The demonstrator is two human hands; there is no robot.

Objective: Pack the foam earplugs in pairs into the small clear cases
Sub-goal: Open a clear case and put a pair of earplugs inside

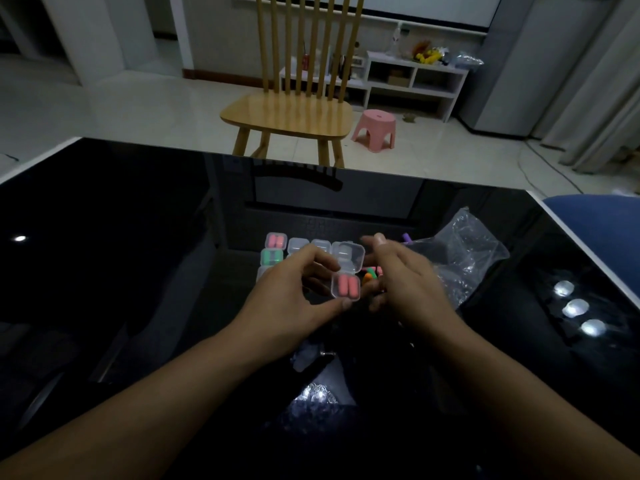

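Note:
My left hand [294,292] pinches a small clear case [347,271] with its lid swung up; two pink earplugs [347,285] lie side by side in its lower half. My right hand [403,275] hovers just right of the case, thumb raised and fingers loosely curled, holding nothing that I can see. Behind my hands stand closed cases: one with pink plugs [276,241], one with green plugs [272,257], and empty clear cases [298,244]. A few loose earplugs [370,274], orange and green, lie between my hands. A purple plug [406,238] lies by the bag.
A crumpled clear plastic bag [464,251] lies right of my hands on the glossy black table [138,254]. A wooden chair [294,116] and a pink stool [375,128] stand beyond the far edge. A blue object [599,220] is at the right edge.

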